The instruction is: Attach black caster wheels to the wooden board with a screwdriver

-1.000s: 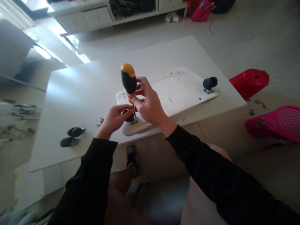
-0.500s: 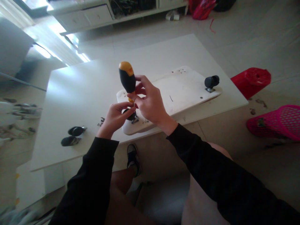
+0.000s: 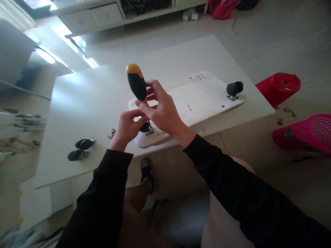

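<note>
Screwdriver [image 3: 136,85] tipped further left since earlier frame. Right hand [image 3: 161,112] pinches shaft, long axis near-upright, tip down at caster [image 3: 144,127]. Left hand [image 3: 128,127] grips caster on board [image 3: 196,101] near corner.

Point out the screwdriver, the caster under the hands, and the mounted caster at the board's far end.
screwdriver [image 3: 136,84], head view, black handle.
caster under the hands [image 3: 144,127], head view, dark wheel.
mounted caster [image 3: 234,88], head view, wheel body.
</note>
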`<state>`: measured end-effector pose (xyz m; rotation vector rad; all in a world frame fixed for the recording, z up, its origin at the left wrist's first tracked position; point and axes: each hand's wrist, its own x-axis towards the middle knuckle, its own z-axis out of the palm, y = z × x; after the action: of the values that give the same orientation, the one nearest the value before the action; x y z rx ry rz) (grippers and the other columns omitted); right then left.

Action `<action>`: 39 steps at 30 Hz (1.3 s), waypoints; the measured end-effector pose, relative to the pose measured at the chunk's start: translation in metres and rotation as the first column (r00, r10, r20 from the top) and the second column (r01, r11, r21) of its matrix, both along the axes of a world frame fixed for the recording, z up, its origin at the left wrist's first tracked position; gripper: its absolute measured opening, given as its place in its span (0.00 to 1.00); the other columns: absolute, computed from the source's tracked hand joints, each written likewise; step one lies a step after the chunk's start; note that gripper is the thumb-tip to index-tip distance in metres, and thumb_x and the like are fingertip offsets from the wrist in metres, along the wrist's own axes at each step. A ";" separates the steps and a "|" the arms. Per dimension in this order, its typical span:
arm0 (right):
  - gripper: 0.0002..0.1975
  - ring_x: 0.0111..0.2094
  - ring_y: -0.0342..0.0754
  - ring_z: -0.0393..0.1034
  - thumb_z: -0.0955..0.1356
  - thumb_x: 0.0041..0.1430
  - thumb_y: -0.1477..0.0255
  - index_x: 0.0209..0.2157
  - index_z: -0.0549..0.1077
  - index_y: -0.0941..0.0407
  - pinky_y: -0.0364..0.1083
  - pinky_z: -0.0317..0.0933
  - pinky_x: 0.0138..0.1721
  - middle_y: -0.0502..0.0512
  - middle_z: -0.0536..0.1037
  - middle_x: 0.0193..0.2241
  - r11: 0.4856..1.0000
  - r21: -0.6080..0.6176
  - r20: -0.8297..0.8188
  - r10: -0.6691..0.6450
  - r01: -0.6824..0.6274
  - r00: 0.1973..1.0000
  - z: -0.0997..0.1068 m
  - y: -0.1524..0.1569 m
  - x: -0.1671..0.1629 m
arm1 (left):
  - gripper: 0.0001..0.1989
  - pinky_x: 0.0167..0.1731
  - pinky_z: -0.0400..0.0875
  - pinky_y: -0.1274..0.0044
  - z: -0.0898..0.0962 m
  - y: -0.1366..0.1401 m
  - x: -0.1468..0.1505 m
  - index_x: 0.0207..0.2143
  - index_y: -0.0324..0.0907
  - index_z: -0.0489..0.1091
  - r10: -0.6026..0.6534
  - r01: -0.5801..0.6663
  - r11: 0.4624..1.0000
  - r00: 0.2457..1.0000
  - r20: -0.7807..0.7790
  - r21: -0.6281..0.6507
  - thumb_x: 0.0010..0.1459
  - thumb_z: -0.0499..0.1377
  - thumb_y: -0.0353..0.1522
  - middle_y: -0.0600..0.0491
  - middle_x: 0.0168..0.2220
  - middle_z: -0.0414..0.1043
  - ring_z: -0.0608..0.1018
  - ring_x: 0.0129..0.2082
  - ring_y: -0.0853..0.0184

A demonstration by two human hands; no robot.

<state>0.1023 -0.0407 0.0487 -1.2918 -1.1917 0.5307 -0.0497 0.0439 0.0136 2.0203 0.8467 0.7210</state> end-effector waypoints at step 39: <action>0.16 0.43 0.46 0.76 0.74 0.65 0.69 0.53 0.74 0.50 0.48 0.79 0.45 0.52 0.78 0.44 0.998 -0.028 -0.032 -0.052 0.051 0.998 -0.010 0.002 -0.006 | 0.12 0.42 0.82 0.72 0.001 -0.006 0.006 0.40 0.43 0.84 -0.035 0.058 0.982 0.991 0.130 -0.181 0.55 0.74 0.38 0.47 0.39 0.87 0.86 0.40 0.62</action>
<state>0.0963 -0.0390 0.0383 -1.3290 -1.1246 0.5305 -0.0433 0.0376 0.0144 1.8037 0.7609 0.7096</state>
